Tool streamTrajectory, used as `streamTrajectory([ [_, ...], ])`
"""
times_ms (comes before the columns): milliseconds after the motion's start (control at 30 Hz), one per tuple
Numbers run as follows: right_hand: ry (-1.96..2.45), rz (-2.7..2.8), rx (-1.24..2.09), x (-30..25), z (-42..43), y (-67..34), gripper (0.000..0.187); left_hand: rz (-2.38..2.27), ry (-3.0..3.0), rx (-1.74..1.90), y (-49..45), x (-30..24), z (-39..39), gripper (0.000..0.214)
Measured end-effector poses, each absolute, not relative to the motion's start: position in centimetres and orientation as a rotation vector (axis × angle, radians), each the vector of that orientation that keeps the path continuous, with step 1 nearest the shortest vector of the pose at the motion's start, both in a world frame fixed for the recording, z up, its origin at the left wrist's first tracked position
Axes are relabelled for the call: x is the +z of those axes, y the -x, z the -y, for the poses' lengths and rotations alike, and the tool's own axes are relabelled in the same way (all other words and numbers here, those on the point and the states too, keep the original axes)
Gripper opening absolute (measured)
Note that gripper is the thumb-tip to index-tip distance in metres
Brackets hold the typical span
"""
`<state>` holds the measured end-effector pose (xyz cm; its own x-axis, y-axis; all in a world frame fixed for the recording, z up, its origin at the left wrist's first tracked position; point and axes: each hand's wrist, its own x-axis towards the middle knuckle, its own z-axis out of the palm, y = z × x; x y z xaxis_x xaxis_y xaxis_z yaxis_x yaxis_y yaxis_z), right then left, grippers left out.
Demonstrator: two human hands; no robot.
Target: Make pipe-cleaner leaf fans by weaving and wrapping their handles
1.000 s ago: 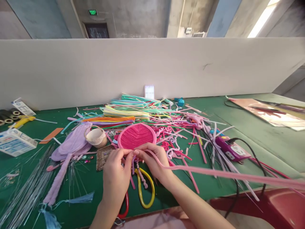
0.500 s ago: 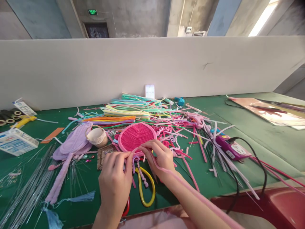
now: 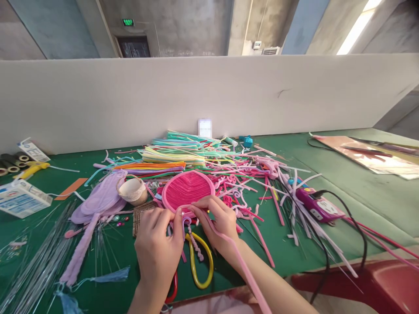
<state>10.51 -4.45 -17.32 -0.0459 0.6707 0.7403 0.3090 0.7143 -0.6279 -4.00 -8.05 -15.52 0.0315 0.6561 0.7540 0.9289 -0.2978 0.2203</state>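
A round hot-pink woven pipe-cleaner disc (image 3: pixel 187 188) with a pale pink rim lies on the green table (image 3: pixel 294 244). My left hand (image 3: pixel 159 244) pinches the disc's near edge, fingers closed. My right hand (image 3: pixel 218 220) grips a long pale pink pipe cleaner (image 3: pixel 240 261) where it meets the same edge; the strand trails back along my right forearm. A short lilac twisted piece (image 3: pixel 193 237) hangs below the pinch. Under my hands lie yellow-handled scissors (image 3: pixel 203 266) and a red loop (image 3: pixel 172 288).
A heap of coloured pipe cleaners (image 3: pixel 170 157) lies behind the disc. A lilac woven fan (image 3: pixel 100 198) and small beige basket (image 3: pixel 132 190) sit left. A purple power strip (image 3: pixel 319 207) with black cable lies right. A white box (image 3: pixel 21 198) and tape rolls are at far left.
The long pink pipe cleaner swung from stretching far right across the table to lying down along my right forearm. Both hands stayed at the disc's near edge.
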Motion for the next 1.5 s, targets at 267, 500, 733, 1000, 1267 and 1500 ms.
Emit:
streamTrajectory([
  [267, 0.769, 1.654, 0.548, -17.3, 4.2, -10.5, 0.005, 1.483, 2.034, -1.088, 4.6, -15.8, 7.7, 0.012],
  [500, 0.821, 1.606, 0.658, -17.1, 4.3, -10.5, 0.008, 1.404, 2.072, -1.214, 4.5, -15.9, 7.5, 0.007],
  [733, 0.777, 1.675, 0.403, -17.3, 4.3, -10.4, 0.003, 1.521, 1.964, -1.178, 4.1, -16.0, 8.0, 0.018],
  [1000, 0.871, 1.520, 0.296, -17.4, 3.9, -11.1, 0.008, 1.536, 1.887, -1.122, 6.2, -15.9, 7.7, 0.022],
  [1267, 0.847, 1.562, 0.367, -17.3, 4.3, -10.9, 0.007, 1.424, 2.031, -1.232, 5.2, -15.2, 7.7, 0.012],
  [1500, 0.818, 1.596, 0.478, -17.4, 4.3, -10.6, 0.002, 1.386, 2.008, -1.232, 4.3, -15.1, 7.7, 0.013],
])
